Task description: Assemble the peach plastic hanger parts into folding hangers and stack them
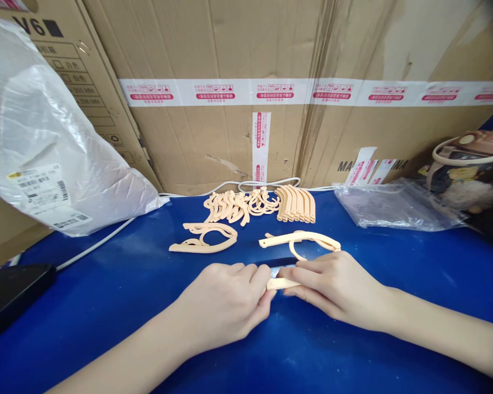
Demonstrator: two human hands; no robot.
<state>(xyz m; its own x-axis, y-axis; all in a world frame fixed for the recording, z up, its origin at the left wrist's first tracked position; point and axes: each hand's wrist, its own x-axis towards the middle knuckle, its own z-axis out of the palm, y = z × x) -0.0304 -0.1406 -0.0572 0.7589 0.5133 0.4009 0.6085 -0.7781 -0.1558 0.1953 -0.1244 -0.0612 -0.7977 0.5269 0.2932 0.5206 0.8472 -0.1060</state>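
Observation:
A cream plastic hanger arm (283, 283) spans the gap between my hands, mostly covered by fingers. My left hand (230, 298) is closed, pinching its left end between thumb and fingers. From the other side, my right hand (337, 287) grips it with thumb and fingertips. Just beyond my right hand lies a folding hanger (299, 237) with a ring-shaped hook, partly hidden by that hand. Another folding hanger (205, 239) rests farther left, its two arms folded close together. Whether a second part is joined inside my left hand's grip cannot be seen.
Behind the hangers lie a pile of loose hooks and small parts (228, 207) and a row of curved arms (296, 203). Cardboard boxes (213, 142) wall off the back. A white plastic package (53, 142), black device (16, 298), clear bag (394, 205) and cable (94, 244) surround the blue table (312, 355).

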